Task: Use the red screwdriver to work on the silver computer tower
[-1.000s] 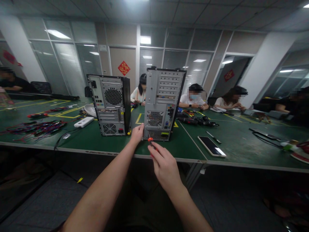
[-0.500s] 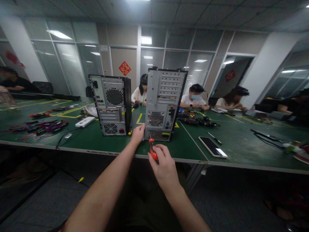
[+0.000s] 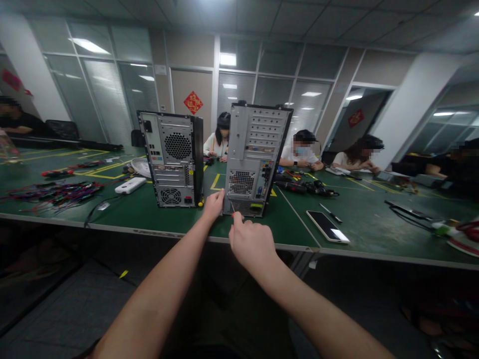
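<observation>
A grey and black computer case (image 3: 239, 144) stands upright on the green table with its back panel facing me. My left hand (image 3: 214, 205) grips its lower left edge, with some fingers hidden behind the side. My right hand (image 3: 252, 238) is closed around a screwdriver (image 3: 234, 215). Only a bit of the red handle and the thin shaft show, since the fist covers the rest. The shaft points up at the lower left corner of the back panel; whether the tip sits in a screw is too small to tell. A second computer case (image 3: 172, 164) stands upright to the left.
On the left lie bundled thin cables (image 3: 60, 194), a red and black tool (image 3: 57, 173) and a white device (image 3: 130, 185). A phone (image 3: 327, 227) and a slim pen-like tool (image 3: 331, 213) lie right, below black cables (image 3: 318, 187). People sit across the table (image 3: 279, 229).
My right hand has turned over and closed further up around the screwdriver, hiding most of its red handle. The left hand keeps its place on the case.
</observation>
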`<state>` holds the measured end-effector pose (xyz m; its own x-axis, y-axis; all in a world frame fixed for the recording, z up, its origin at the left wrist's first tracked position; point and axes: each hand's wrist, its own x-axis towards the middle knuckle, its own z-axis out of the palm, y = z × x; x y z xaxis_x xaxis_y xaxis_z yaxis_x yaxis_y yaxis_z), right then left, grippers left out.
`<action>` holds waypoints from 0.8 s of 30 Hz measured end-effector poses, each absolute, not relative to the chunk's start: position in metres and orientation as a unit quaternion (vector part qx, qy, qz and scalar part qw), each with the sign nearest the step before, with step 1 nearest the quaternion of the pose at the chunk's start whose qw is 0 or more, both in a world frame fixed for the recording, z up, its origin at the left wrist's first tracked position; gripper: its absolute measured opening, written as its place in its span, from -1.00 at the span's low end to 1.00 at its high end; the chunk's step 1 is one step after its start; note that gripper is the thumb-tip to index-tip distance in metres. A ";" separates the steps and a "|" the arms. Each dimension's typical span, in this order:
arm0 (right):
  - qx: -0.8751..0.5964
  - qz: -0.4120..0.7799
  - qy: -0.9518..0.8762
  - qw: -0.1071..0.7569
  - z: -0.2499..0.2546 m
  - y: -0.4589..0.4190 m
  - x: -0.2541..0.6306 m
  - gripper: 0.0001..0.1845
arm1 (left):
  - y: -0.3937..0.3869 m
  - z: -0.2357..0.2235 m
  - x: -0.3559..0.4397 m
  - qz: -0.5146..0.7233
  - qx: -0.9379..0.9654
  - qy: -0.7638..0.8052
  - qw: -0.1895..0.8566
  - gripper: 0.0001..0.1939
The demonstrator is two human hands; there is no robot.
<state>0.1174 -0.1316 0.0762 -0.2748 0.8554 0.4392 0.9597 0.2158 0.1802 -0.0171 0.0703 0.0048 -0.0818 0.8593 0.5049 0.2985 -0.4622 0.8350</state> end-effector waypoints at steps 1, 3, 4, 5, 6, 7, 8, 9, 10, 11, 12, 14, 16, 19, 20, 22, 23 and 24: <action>-0.595 -0.203 -0.767 0.129 0.076 -0.132 0.116 -0.73 | 0.070 0.005 -0.017 0.576 0.631 0.459 0.244 -0.33; -0.614 -0.185 -0.754 0.143 0.073 -0.134 0.111 -0.75 | 0.070 0.005 -0.017 0.577 0.629 0.460 0.245 -0.33; -0.626 -0.174 -0.745 0.150 0.071 -0.136 0.108 -0.77 | 0.070 0.005 -0.017 0.577 0.628 0.461 0.245 -0.33; -0.640 -0.162 -0.734 0.158 0.068 -0.137 0.105 -0.79 | 0.070 0.005 -0.017 0.577 0.628 0.462 0.244 -0.33; -0.654 -0.150 -0.723 0.166 0.066 -0.138 0.102 -0.80 | 0.070 0.005 -0.017 0.577 0.628 0.462 0.243 -0.33; -0.665 -0.138 -0.713 0.174 0.063 -0.139 0.099 -0.82 | 0.070 0.005 -0.017 0.577 0.628 0.462 0.243 -0.33; -0.674 -0.126 -0.705 0.183 0.061 -0.139 0.097 -0.83 | 0.070 0.005 -0.017 0.577 0.628 0.462 0.242 -0.33; -0.680 -0.116 -0.699 0.191 0.060 -0.140 0.095 -0.84 | 0.070 0.005 -0.017 0.577 0.628 0.462 0.243 -0.33; -0.683 -0.107 -0.694 0.198 0.059 -0.140 0.093 -0.84 | 0.070 0.005 -0.017 0.577 0.629 0.460 0.243 -0.33; -0.686 -0.098 -0.692 0.205 0.058 -0.140 0.092 -0.85 | 0.070 0.005 -0.017 0.577 0.630 0.459 0.244 -0.33; -0.689 -0.091 -0.688 0.210 0.058 -0.141 0.091 -0.85 | 0.069 0.005 -0.016 0.576 0.631 0.459 0.244 -0.33; -0.697 -0.079 -0.679 0.217 0.060 -0.142 0.089 -0.86 | 0.069 0.006 -0.016 0.576 0.631 0.460 0.243 -0.33; -0.705 -0.068 -0.671 0.222 0.062 -0.143 0.087 -0.86 | 0.067 0.007 -0.015 0.576 0.629 0.463 0.241 -0.33; -0.711 -0.057 -0.662 0.231 0.066 -0.143 0.085 -0.86 | 0.066 0.009 -0.015 0.572 0.629 0.467 0.244 -0.32; -0.712 -0.054 -0.660 0.233 0.067 -0.142 0.085 -0.85 | 0.065 0.009 -0.015 0.570 0.629 0.468 0.244 -0.32; -0.713 -0.050 -0.658 0.235 0.068 -0.141 0.086 -0.84 | 0.066 0.009 -0.015 0.569 0.630 0.469 0.242 -0.33; -0.713 -0.050 -0.658 0.237 0.067 -0.140 0.086 -0.83 | 0.066 0.009 -0.015 0.571 0.631 0.467 0.241 -0.34; -0.712 -0.051 -0.658 0.238 0.067 -0.140 0.087 -0.83 | 0.066 0.008 -0.016 0.573 0.632 0.465 0.239 -0.34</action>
<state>0.0868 -0.1401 0.0666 0.1282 0.9137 0.3855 0.9620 -0.0201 -0.2721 -0.0156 0.0665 0.0085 -0.0878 0.8609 0.5012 0.3138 -0.4536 0.8341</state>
